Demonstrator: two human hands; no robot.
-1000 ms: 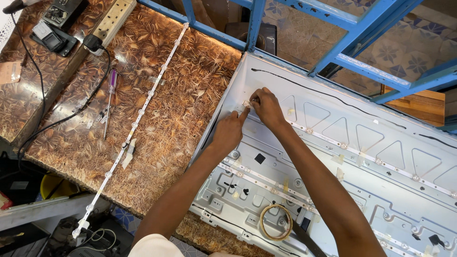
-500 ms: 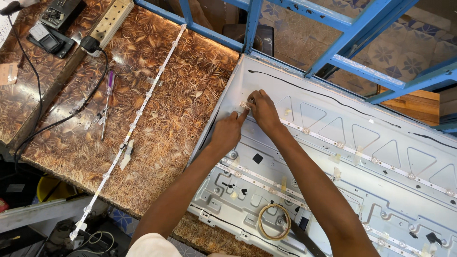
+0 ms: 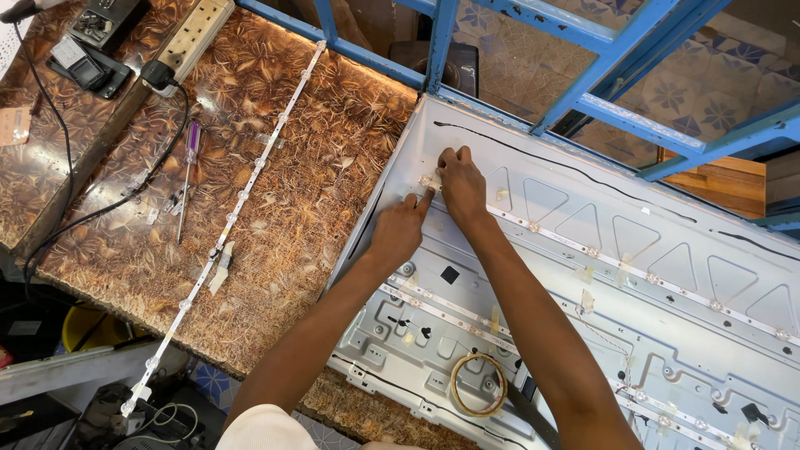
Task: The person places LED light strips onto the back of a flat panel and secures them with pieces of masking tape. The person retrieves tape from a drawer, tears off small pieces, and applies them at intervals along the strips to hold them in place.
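Nearest us, a tape roll (image 3: pixel 478 384) lies on the grey metal panel (image 3: pixel 667 350). Further up, our left hand (image 3: pixel 400 229) rests on the panel with its fingers curled and the forefinger stretched to the end of the LED strip (image 3: pixel 583 250). Our right hand (image 3: pixel 461 182) touches it, fingertips pressed together on that same strip end near the panel's far left corner. On the tabletop (image 3: pixel 308 192) to the left lie a loose strip (image 3: pixel 242 196), a screwdriver (image 3: pixel 188 177) and, farthest, a power strip (image 3: pixel 196 29).

Your two arms reach forward, your left hand (image 3: pixel 398 233) and right hand (image 3: pixel 461 185) close together, fingers bent and pressing down.
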